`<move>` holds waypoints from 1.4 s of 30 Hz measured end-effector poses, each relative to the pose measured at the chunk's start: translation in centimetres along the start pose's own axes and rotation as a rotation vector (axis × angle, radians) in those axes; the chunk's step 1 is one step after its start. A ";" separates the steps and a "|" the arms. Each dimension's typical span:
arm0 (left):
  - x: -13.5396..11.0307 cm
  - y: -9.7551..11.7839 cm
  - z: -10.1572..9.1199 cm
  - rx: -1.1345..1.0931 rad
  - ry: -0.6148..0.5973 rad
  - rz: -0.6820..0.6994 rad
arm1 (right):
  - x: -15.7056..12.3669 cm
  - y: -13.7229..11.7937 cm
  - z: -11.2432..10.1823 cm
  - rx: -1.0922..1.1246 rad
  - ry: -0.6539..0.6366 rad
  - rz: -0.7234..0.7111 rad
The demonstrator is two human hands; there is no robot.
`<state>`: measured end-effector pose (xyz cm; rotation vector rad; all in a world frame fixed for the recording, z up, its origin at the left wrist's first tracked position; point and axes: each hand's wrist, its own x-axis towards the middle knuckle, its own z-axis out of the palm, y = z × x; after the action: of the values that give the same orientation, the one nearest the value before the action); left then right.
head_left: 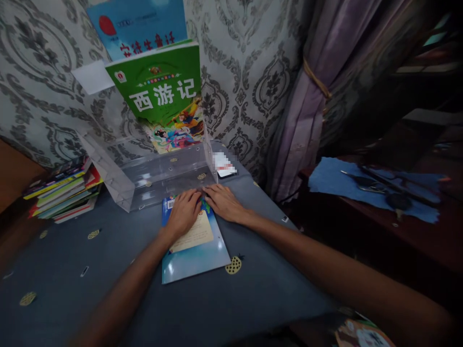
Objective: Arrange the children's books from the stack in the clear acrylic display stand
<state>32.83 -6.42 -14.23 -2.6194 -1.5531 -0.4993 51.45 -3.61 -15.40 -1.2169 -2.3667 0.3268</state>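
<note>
A blue book [197, 253] lies flat on the grey-blue tablecloth [108, 279], back cover up. My left hand [183, 212] rests palm down on its upper part, fingers curled at the far edge. My right hand [224, 202] lies beside it at the book's top right corner, fingers stretched flat. Just beyond the hands stands a clear acrylic book stand [152, 176]. In it lean a green book [161, 84] and, behind that, a blue book [139, 24].
A stack of colourful books [63, 190] lies at the left of the table. A phone [226, 168] lies right of the stand. Patterned wallpaper is behind, a purple curtain [311, 96] to the right. A side table holds a blue cloth [376, 190] with tools.
</note>
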 end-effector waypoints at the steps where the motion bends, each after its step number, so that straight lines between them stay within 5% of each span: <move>1: -0.1 0.0 0.2 0.000 0.002 0.002 | 0.0 0.2 0.1 0.021 0.007 -0.005; 12: -2.2 -0.6 -1.5 -0.064 -0.112 0.195 | -0.4 1.0 0.0 0.307 0.126 0.045; 19: -5.4 -0.9 -4.1 -0.270 -0.177 0.380 | -1.2 -1.2 -1.9 0.411 -0.046 -0.019; 23: -6.2 1.3 -5.0 -0.264 -0.111 0.277 | -1.3 -1.6 -2.4 0.539 -0.102 -0.019; 30: -6.6 7.2 -4.7 0.263 -0.180 0.005 | -1.2 -1.4 -2.5 0.602 -0.133 -0.050; 42: -6.7 7.0 -5.1 0.122 -0.098 -0.121 | -1.4 -1.4 -2.5 0.551 -0.094 -0.081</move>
<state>34.65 -16.56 -10.59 -2.5046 -1.7205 -0.2765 52.42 -5.59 -13.09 -0.8547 -2.1763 0.9509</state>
